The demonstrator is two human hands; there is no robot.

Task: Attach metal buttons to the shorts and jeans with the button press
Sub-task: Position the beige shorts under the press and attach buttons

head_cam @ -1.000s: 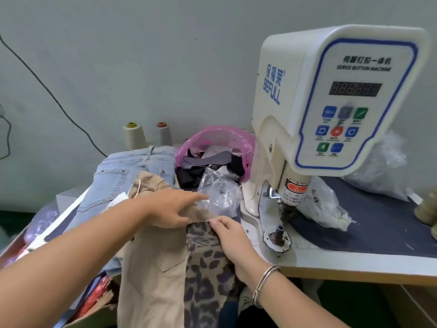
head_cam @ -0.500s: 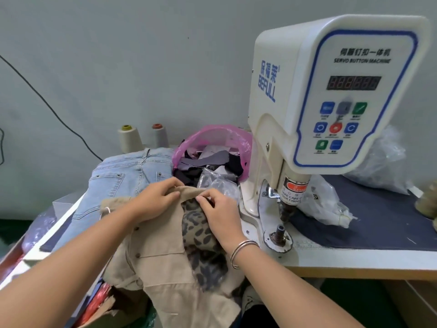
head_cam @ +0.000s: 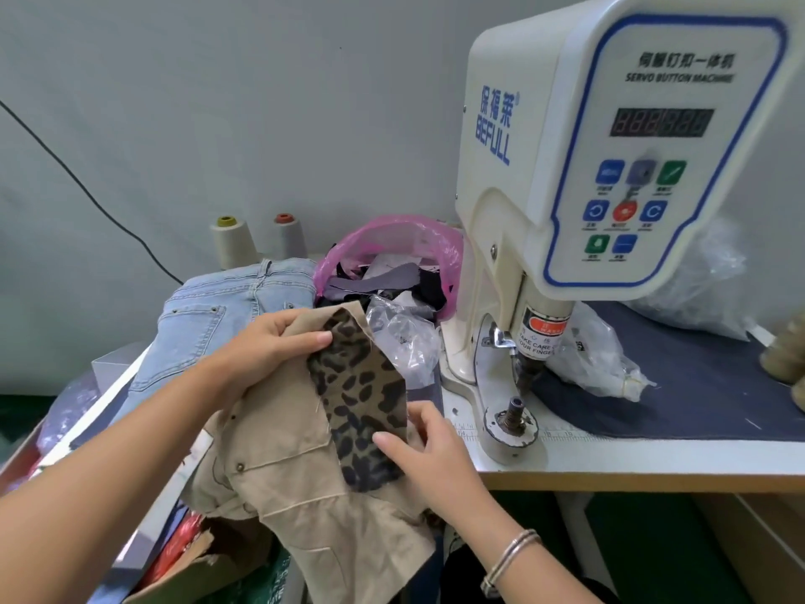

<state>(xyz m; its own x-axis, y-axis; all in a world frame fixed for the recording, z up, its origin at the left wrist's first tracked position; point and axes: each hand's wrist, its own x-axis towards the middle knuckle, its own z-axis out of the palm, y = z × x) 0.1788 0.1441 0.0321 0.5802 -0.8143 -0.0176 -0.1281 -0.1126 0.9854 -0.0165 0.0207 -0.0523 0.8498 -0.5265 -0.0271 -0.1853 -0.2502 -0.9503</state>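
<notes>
Shorts (head_cam: 296, 433) held left of press (head_cam: 562, 202). Left hand (head_cam: 270, 346) pinches top edge; right hand (head_cam: 429, 451) apparently pinches leopard lining, lower end.

Your white table (head_cam: 653, 462) carries the button press (head_cam: 566, 202) on its front part. Behind the press you have a dark blue mat (head_cam: 697, 385) with clear plastic bags (head_cam: 605, 355) on it. To the left lie light blue jeans (head_cam: 226, 311), a pink bag of fabric scraps (head_cam: 392, 255) and two thread cones (head_cam: 257, 241).
</notes>
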